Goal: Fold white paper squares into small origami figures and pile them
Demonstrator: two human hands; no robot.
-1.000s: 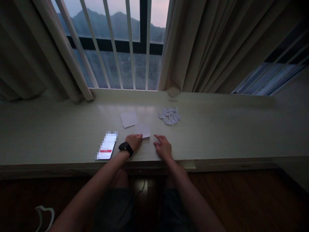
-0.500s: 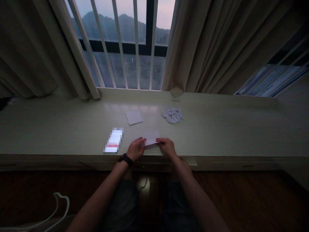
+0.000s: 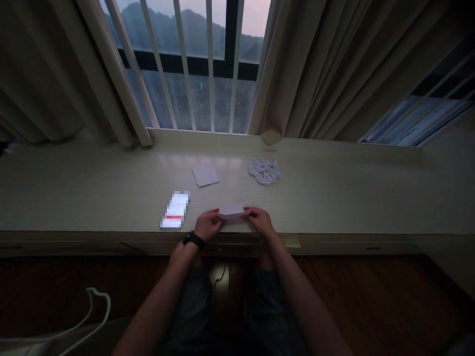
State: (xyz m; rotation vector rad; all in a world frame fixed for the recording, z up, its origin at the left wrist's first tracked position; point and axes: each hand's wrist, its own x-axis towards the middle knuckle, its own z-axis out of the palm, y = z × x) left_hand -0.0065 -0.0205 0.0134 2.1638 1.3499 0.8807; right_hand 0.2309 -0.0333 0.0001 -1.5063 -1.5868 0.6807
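A sheet of white paper point(image 3: 233, 211) is held by both hands close to the front edge of the pale table point(image 3: 334, 198). It looks creased lengthwise, with its near part bent up. My left hand point(image 3: 209, 224) pinches its left end, thumb and fingers closed on it; a black watch sits on that wrist. At the other end my right hand point(image 3: 260, 220) grips the paper the same way. Beyond it lie a small stack of square paper sheets point(image 3: 205, 175) and, further right, a heap of folded white paper pieces point(image 3: 264, 172).
A phone with a lit, blurred screen point(image 3: 175, 210) lies left of my hands. Behind the table stand a barred window point(image 3: 200, 99) and beige curtains point(image 3: 311, 69). A white cable point(image 3: 107, 306) loops at the lower left, and drawers point(image 3: 334, 244) run under the tabletop.
The paper's near edge has come up and it now appears as a narrower folded strip. Both hands stay on its ends, my right slightly more to the right. The view has tilted a little downward.
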